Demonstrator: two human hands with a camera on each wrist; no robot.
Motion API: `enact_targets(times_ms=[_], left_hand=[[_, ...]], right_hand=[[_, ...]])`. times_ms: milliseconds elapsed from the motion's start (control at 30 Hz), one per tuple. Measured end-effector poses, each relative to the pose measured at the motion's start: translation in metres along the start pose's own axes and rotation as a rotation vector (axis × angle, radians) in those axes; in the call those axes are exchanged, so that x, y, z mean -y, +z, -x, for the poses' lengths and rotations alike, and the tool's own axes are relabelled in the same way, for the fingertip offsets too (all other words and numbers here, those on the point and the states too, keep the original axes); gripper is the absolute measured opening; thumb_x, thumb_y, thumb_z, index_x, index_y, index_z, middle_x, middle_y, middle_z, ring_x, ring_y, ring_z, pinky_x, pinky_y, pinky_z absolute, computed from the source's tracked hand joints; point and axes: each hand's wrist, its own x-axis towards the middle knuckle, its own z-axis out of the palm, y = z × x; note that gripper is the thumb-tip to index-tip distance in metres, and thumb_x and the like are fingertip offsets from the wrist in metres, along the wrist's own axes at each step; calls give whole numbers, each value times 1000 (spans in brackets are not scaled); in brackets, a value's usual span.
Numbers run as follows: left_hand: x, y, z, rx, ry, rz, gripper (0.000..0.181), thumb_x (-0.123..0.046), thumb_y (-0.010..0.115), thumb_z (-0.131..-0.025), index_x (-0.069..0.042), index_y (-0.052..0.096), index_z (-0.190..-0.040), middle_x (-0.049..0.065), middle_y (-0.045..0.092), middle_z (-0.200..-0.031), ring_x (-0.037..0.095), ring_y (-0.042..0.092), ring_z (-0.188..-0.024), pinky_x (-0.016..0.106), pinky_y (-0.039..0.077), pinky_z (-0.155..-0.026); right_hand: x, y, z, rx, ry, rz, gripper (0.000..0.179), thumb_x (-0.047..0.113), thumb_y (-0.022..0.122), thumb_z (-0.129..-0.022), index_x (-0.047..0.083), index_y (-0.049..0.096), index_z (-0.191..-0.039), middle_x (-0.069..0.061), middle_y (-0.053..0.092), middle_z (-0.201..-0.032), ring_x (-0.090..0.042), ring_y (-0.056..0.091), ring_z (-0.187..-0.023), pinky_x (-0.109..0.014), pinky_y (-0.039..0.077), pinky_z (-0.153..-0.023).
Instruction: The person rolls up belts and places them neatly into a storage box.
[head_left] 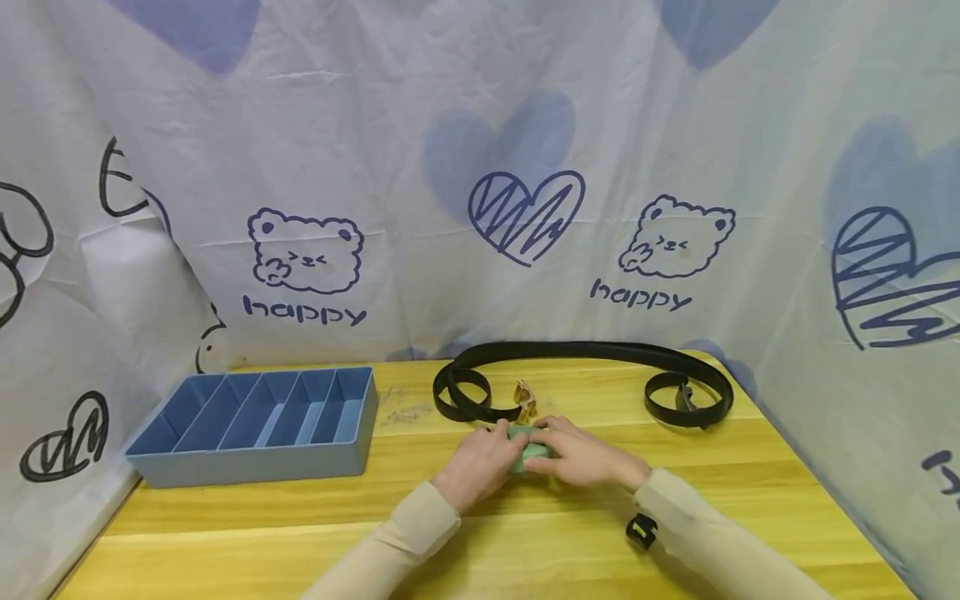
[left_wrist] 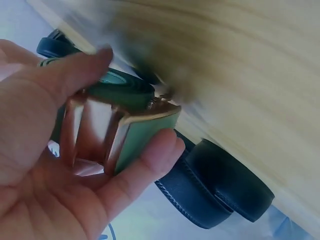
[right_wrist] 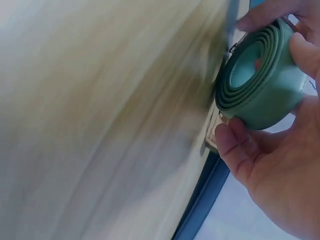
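Observation:
Between both hands is a green belt (head_left: 531,451), wound into a tight coil whose layers show in the right wrist view. My left hand (head_left: 483,462) grips its buckle side; in the left wrist view the thumb lies over the coil and a finger presses the green strap beside the copper-coloured buckle (left_wrist: 95,130). From the other side my right hand (head_left: 581,454) holds the coil (right_wrist: 272,85), its thumb and fingers on the outer layer. Just beyond the hands stands a gold-coloured buckle (head_left: 525,400), beside the end of a black belt (head_left: 562,352).
On the left of the wooden table (head_left: 525,550) stands a blue-grey tray (head_left: 255,467) with several compartments. The black belt stretches along the back edge, with a loop at its left and a coil (head_left: 688,412) at its right. A printed cloth (head_left: 420,250) hangs behind.

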Motion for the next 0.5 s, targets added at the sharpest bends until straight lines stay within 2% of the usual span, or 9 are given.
enact_targets(times_ms=[100,233,500], left_hand=[[0,1,0,-78,-4,-48,19,-20,74,-92,-16,64,-107,4,68,-86,10,55,-55,22,46,-45],[2,1,1,-153,-21,-78,17,-16,75,-89,-14,62,-101,2,67,-78,10,55,-52,22,44,-43],[11,0,6,-277,-124,-59,11,-24,66,-97,-15,60,-95,1,66,-74,16,59,-55,28,41,-42]], right_hand=[[2,-1,-2,-13,-7,-54,47,45,52,-103,11,62,-133,-22,51,-145,-40,45,-136,-59,41,-107],[5,-4,-6,-22,-26,-104,45,41,51,-105,9,62,-133,-22,54,-141,-42,46,-133,-61,39,-108],[23,-16,-13,-41,-16,-126,50,42,50,-105,9,58,-141,-18,56,-140,-38,46,-132,-59,38,-109]])
